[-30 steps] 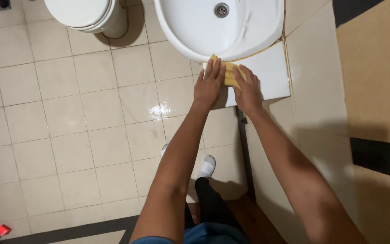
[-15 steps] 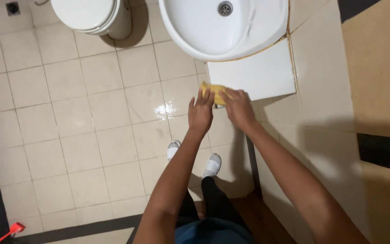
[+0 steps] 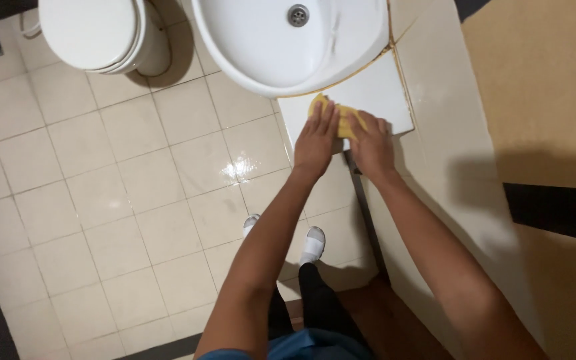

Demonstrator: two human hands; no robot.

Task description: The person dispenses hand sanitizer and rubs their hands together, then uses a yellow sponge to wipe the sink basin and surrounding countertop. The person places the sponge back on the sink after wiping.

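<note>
We press a yellow cloth (image 3: 343,119) flat against the white ledge (image 3: 381,90) that sits just beside the rim of the sink (image 3: 268,53). Both hands lie on top of the cloth, side by side, so the weight of the arms goes straight down into it; that is probably why we lean in with both arms stretched out over the floor (image 3: 101,200).

Our left hand (image 3: 318,137) covers the near left part of the cloth. Its fingers are stretched out and lie close together, palm down, with the fingertips reaching the cloth's far edge next to the sink. It grips nothing; it only bears down.

Our right hand (image 3: 372,143) rests on the right part of the cloth, touching the left hand or very nearly so. Its fingers look somewhat curled over the fabric, but from this angle we cannot tell whether they pinch a fold or simply lie on it.

The cloth shows only as a small strip between and beyond the fingers, bunched rather than spread out, entirely on the ledge and not in the basin.

Below the arms we see our feet in white slippers (image 3: 313,243) on the pale tiles. The toilet (image 3: 95,33) stands well apart to the left, lid down.
</note>
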